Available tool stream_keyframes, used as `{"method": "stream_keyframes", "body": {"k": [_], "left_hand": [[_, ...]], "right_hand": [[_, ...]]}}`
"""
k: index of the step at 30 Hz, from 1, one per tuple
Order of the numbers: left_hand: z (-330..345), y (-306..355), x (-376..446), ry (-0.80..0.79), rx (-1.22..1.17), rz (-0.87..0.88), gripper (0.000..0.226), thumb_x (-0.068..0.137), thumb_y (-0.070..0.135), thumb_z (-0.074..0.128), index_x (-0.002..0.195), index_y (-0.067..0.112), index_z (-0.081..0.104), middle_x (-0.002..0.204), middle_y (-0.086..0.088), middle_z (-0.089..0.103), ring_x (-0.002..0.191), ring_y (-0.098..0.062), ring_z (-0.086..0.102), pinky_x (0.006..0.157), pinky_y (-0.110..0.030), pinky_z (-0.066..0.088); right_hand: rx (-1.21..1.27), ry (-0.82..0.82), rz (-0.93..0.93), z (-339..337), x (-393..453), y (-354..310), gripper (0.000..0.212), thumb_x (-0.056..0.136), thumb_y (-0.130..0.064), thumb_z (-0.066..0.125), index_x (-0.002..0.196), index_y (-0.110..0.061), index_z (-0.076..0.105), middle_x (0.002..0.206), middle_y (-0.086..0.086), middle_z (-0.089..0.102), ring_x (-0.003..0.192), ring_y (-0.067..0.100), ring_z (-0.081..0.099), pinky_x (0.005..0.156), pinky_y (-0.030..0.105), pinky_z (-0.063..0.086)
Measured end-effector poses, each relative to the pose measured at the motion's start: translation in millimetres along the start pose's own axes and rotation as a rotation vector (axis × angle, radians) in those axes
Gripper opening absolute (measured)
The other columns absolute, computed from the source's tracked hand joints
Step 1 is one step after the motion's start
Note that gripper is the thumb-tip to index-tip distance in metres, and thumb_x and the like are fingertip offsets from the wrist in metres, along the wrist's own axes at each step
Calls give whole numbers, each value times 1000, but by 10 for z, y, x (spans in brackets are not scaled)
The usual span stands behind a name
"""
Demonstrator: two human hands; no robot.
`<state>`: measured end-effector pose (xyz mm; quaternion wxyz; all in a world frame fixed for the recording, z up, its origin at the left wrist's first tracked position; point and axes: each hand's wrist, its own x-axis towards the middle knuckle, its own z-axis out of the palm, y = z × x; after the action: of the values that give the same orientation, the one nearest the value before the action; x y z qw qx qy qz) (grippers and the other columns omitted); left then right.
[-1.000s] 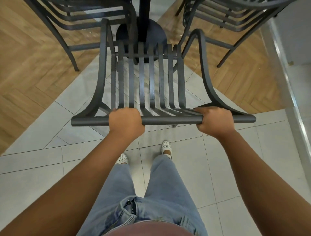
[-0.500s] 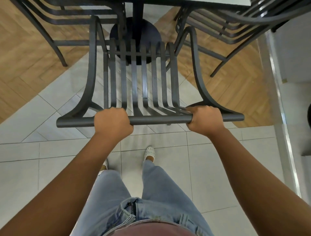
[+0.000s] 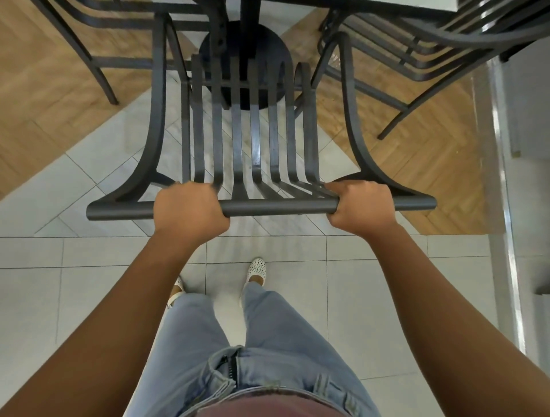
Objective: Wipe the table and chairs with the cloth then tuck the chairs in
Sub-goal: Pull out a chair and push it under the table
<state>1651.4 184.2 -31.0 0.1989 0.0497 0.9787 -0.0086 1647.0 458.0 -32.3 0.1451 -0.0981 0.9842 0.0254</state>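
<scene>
A dark metal slatted chair (image 3: 238,134) stands in front of me, seen from above its back. My left hand (image 3: 190,209) grips the top rail (image 3: 279,206) left of centre, and my right hand (image 3: 361,207) grips it toward the right end. The chair's seat front reaches the table's round black base (image 3: 276,44) and pedestal. A strip of the table edge (image 3: 387,3) shows along the top. No cloth is visible.
Two more dark metal chairs stand tucked by the table, one at upper left (image 3: 98,35) and one at upper right (image 3: 431,44). A metal threshold strip (image 3: 503,208) runs down the right side. The floor is grey tile bordered by wood parquet. My feet stand behind the chair.
The chair has slid forward toward the table base while both hands kept their grip on the top rail. I have stepped forward with it.
</scene>
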Motion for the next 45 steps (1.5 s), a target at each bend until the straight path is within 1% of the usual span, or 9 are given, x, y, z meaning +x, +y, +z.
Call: {"method": "stream_keyframes", "body": {"k": [10,13,22,32,35,39,41,43,45], "left_hand": [[-17,16,18,29,22,3,25,78,43,60,95,27,66,58,7,37,68,-18,42,61,-28,32],[-6,11,27,44,15,0,25,76,43,61,93,27,68,58,6,41,66,-18,43,58,-27,29],[8,4,51,41,6,-9,27,72,41,66,95,29,70,59,5,45,62,-19,45,57,-26,31],[-59,11,24,24,-27,-17,23,73,31,58,92,25,70,65,0,54,64,-22,51,59,-27,36],[-79,13,18,3,-48,-8,28,73,29,58,98,26,69,70,-1,58,66,-22,52,59,-27,36],[-130,26,24,-75,-76,8,31,79,32,57,108,28,65,75,-1,63,69,-21,52,64,-29,37],[-167,29,28,-168,-91,29,37,81,40,60,116,27,60,88,-2,66,83,-23,56,81,-38,41],[-213,38,57,-271,-104,33,55,79,50,65,125,24,52,110,-3,63,107,-27,55,104,-53,29],[-260,90,73,-339,-131,31,70,75,54,68,132,23,44,123,-5,55,118,-30,49,107,-61,19]], "right_hand": [[-21,-66,-2,-56,52,26,20,78,-36,57,93,-23,64,68,-6,56,63,17,52,60,25,36],[-26,-45,-3,-57,66,24,23,77,-37,57,93,-22,65,67,-5,56,64,19,52,60,26,38],[-29,-19,8,-38,68,17,15,72,-30,58,80,-18,61,61,-3,53,58,20,46,53,22,26],[3,-2,17,-38,63,-6,22,75,-27,56,92,-22,68,68,-3,61,60,19,53,54,21,32],[7,13,31,-44,48,-26,27,75,-25,56,98,-22,69,75,-3,65,69,19,57,62,24,38],[4,101,97,-14,4,-71,33,78,-27,57,109,-22,67,93,-1,67,99,22,53,90,37,31],[15,113,174,16,-33,-107,38,80,-27,58,116,-20,62,107,1,64,110,23,47,96,41,28],[49,138,244,52,-66,-150,40,82,-26,58,122,-18,58,117,3,60,118,25,42,101,44,25],[119,195,304,82,-98,-205,42,84,-22,59,125,-16,55,125,5,55,125,26,37,107,47,19]]}}
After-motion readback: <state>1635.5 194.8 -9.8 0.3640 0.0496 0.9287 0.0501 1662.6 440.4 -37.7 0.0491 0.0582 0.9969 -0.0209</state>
